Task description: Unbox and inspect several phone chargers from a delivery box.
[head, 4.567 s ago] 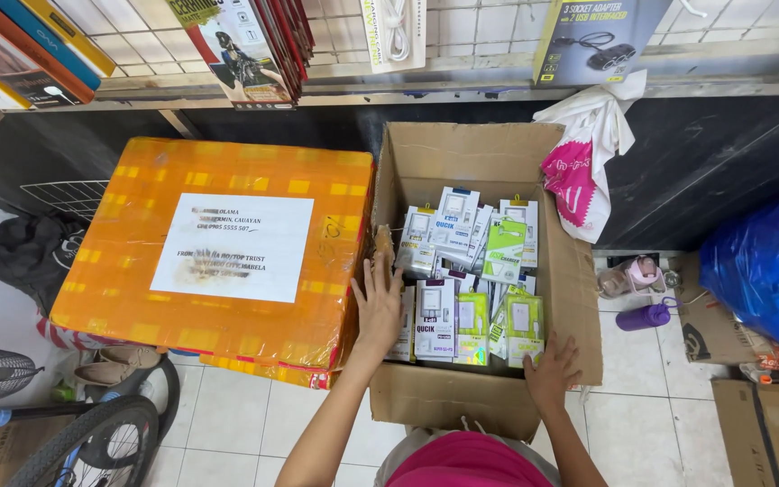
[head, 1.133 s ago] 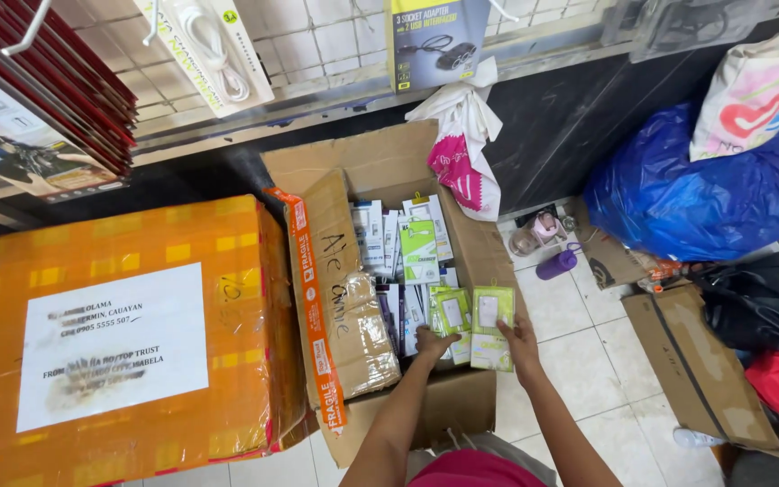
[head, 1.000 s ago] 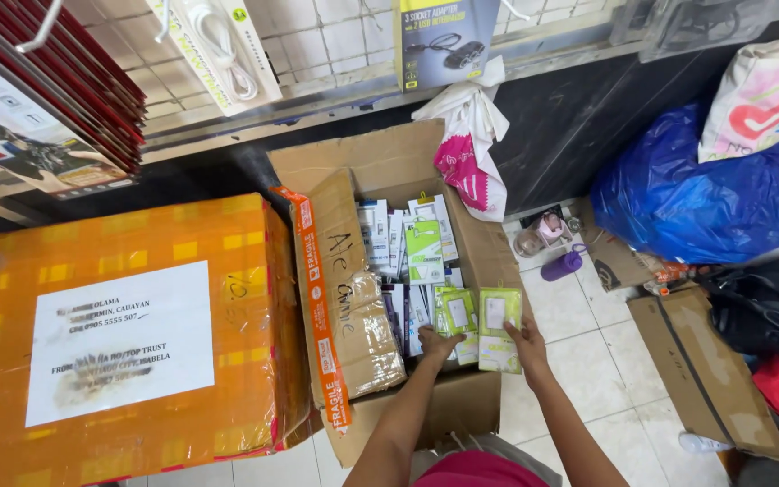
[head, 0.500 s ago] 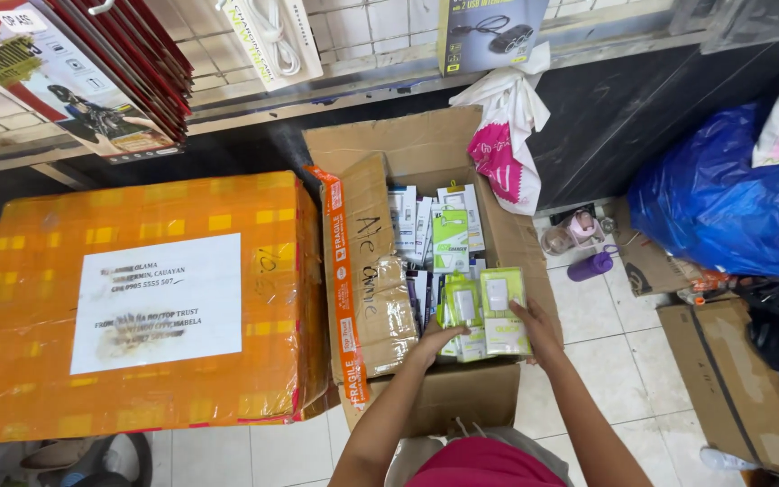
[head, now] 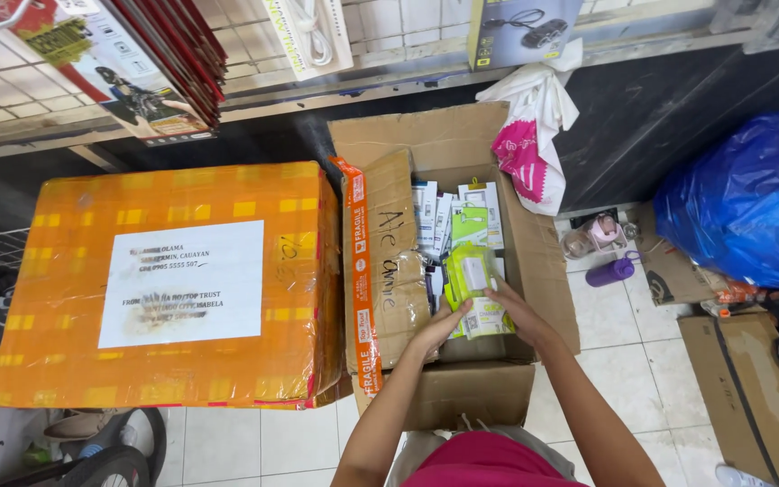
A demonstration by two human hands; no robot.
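Since half a second ago my view has swung slightly left and both hands have closed in on the green-and-white packets (head: 471, 280). My left hand (head: 439, 326) and right hand (head: 514, 311) clasp that glossy stack, fingers curled around its near edges, inside the open cardboard box (head: 462, 397) (flaps creased). One taped orange parcel (head: 173, 280) sits left; one blue plastic bag (head: 741, 216) bulges far right.

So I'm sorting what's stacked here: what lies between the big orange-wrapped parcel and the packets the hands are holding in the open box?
In the head view, the open box's left flap, edged with orange tape, lies between the orange parcel and the green-and-white packets.
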